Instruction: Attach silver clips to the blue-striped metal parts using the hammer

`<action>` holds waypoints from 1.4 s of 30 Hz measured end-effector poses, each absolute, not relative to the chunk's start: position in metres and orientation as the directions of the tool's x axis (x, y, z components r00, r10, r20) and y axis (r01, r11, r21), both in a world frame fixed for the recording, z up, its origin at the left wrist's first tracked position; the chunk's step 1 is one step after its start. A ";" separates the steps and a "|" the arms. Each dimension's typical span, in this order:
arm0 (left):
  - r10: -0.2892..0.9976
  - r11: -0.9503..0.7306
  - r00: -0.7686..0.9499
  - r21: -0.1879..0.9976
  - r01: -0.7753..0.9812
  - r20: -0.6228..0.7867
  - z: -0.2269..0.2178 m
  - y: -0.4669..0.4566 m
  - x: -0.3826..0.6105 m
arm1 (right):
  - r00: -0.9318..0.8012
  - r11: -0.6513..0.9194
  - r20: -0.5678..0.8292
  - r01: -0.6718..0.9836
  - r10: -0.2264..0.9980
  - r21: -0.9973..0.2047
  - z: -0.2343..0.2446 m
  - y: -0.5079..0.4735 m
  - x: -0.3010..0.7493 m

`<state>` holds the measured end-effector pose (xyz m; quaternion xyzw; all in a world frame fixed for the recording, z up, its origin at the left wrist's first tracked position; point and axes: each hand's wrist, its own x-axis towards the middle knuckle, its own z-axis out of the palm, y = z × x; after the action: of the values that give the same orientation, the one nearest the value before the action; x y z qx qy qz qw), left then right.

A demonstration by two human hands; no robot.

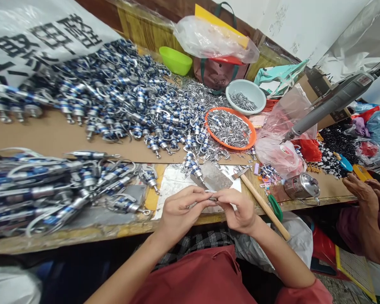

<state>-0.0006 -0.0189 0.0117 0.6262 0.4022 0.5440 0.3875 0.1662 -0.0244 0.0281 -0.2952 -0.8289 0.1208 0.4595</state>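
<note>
My left hand (180, 211) and my right hand (237, 210) meet at the table's near edge, fingers pinched together on a small metal piece (210, 194) held between them. Just beyond my fingers lies a grey metal block (214, 177) with a blue and silver part (194, 169) beside it. A wooden-handled hammer (262, 202) lies right of my right hand, its handle over the edge.
Heaps of blue and silver metal parts (114, 97) cover the left and middle of the table. An orange dish (251, 136) and a pale bowl (245, 84) hold small metal pieces. A hanging power tool (329, 103) points down at right. Another person's hands (364, 190) work at the far right.
</note>
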 end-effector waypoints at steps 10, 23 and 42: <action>0.986 -0.108 0.146 0.982 0.156 0.086 0.029 -0.015 -0.005 | -0.590 0.871 0.680 0.466 0.436 -0.155 0.019 -0.022 0.188; 0.983 0.046 0.173 0.998 0.050 -0.054 0.026 -0.020 -0.003 | -0.357 0.699 0.615 0.503 0.703 -0.508 0.023 -0.032 0.173; 0.895 0.406 0.321 0.863 -0.300 -0.310 0.015 -0.008 0.001 | -0.255 0.256 0.019 0.963 0.967 -0.079 0.020 0.074 0.184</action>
<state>0.0007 -0.0083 0.0146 0.3591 0.4141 0.4098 0.7292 0.1835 0.0736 0.0196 -0.6094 -0.7918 0.0257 0.0317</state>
